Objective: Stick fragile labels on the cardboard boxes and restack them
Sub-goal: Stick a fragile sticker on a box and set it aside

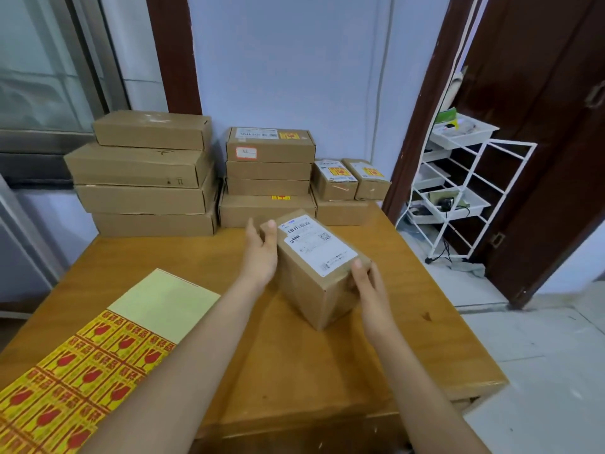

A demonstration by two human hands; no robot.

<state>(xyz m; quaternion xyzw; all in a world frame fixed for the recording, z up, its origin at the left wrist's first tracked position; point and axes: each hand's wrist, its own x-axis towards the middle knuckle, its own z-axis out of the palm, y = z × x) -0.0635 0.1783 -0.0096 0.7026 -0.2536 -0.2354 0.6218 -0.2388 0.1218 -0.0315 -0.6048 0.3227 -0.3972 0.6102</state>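
A small cardboard box (311, 283) with a white shipping label on top sits mid-table, held between both hands. My left hand (262, 253) grips its far left corner, thumb on the top edge. My right hand (368, 283) holds its near right corner, thumb on the top. A sheet of yellow and red fragile labels (75, 368) lies at the near left; its upper part is bare backing paper. Against the wall stand a left stack of plain flat boxes (144, 178), a middle stack (268, 172) with fragile labels, and two small labelled boxes (352, 178) on a flat box.
The wooden table (327, 371) ends at the right, with tiled floor beyond. A white wire rack (458, 191) with trays stands by a dark wooden door (540, 126) at the right. A window (42, 67) is at the left.
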